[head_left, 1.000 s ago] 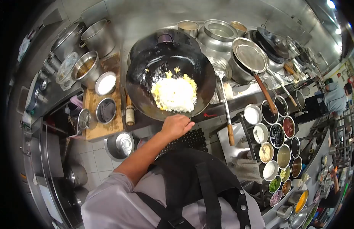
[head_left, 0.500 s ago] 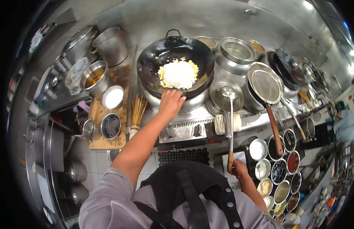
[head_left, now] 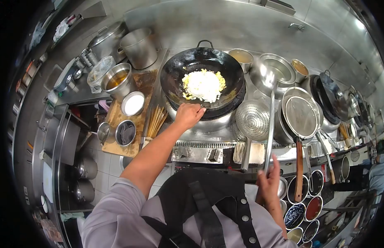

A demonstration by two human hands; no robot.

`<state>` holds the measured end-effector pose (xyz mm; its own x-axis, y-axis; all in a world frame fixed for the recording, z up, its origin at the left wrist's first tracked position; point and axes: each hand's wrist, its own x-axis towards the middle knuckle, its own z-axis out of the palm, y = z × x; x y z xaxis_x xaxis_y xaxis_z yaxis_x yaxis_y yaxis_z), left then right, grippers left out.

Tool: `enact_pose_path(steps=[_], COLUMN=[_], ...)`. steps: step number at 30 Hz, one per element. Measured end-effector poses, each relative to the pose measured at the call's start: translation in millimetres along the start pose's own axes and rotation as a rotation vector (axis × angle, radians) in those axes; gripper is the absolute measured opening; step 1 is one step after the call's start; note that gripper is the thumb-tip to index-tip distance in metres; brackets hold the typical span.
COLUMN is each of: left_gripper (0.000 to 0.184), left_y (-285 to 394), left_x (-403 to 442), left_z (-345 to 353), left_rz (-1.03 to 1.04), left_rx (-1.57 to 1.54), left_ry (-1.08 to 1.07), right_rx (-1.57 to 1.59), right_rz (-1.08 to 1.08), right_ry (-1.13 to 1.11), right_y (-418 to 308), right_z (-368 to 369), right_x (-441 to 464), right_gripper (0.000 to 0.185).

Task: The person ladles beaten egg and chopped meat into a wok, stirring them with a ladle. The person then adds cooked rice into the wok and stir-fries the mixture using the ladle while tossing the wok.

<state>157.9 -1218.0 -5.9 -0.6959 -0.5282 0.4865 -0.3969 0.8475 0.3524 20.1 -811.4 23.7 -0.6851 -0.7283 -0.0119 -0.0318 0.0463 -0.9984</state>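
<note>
The one view comes from the wearer's head, looking forward and steeply down through a very wide lens that bows straight edges and darkens the corners. The black cloth apron is nearest, at bottom centre; the round black metal wok lies farther out, above centre. The grey steel back wall stands beyond, curving across the top.
</note>
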Motion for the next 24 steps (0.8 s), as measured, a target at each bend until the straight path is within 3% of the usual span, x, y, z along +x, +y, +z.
enact_pose_path(steps=[4, 7, 10, 13, 17, 20, 22, 24], left_gripper=[0.04, 0.04, 0.04, 0.036, 0.034, 0.033, 0.033, 0.032], left_y=[-4, -13, -15, -21, -33, -34, -32, -30], left_x=[0, -2, -5, -3, -6, -8, -9, -8], left_z=[-3, 0, -6, -17, -11, -7, -9, -12], left_rz=[0.048, 0.09, 0.123, 0.134, 0.18, 0.185, 0.174, 0.159], left_rx=[-0.047, -0.089, -0.08, -0.134, -0.154, -0.145, -0.149, -0.151], left_ry=[0.014, 0.029, 0.054, -0.048, -0.022, 0.027, 0.05, 0.031], right_rx=[0.085, 0.203, 0.095, -0.137, -0.031, 0.122, 0.074, 0.107], right_rz=[-0.319, -0.01, 0.389, 0.257, 0.097, 0.208, 0.509, 0.484], right_ry=[-0.117, -0.278, -0.376, -0.306, -0.22, -0.226, -0.252, -0.255], right_y=[-91, -104, -32, -25, -70, -80, -48, -30], right_z=[46, 100, 153, 181, 165, 151, 152, 154], right_x=[39, 80, 156, 177, 116, 89, 107, 150], right_gripper=[0.069, 0.064, 0.062, 0.06, 0.053, 0.052, 0.053, 0.053])
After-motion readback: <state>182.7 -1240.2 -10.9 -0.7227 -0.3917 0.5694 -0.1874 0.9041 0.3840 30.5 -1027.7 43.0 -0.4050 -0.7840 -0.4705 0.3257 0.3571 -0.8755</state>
